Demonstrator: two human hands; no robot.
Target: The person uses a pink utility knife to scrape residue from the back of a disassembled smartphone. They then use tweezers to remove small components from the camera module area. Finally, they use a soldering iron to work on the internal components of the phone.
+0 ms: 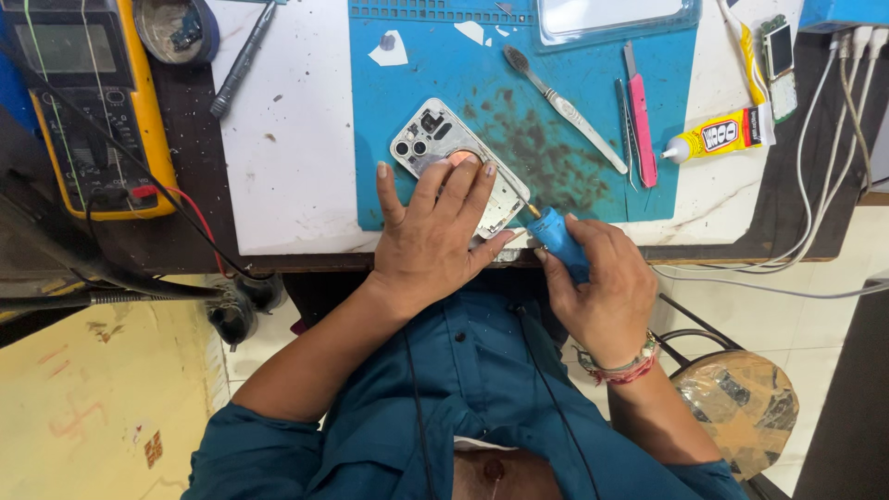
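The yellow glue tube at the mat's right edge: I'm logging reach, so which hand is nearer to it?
Right. The right hand, gripping a blue screwdriver, sits below and left of the yellow glue tube; the left hand presses the opened phone frame, farther left.

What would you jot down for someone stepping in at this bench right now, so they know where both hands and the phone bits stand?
Left hand: pressed flat on the opened phone shell, holding it on the blue mat.
Right hand: grips a blue screwdriver, tip at the shell's lower edge.
Nearby: toothbrush, pink tool and glue tube to the right; yellow meter far left.
Done: shell is open, insides exposed.
Left: work at that edge is unfinished; whether a screw is there cannot be seen.
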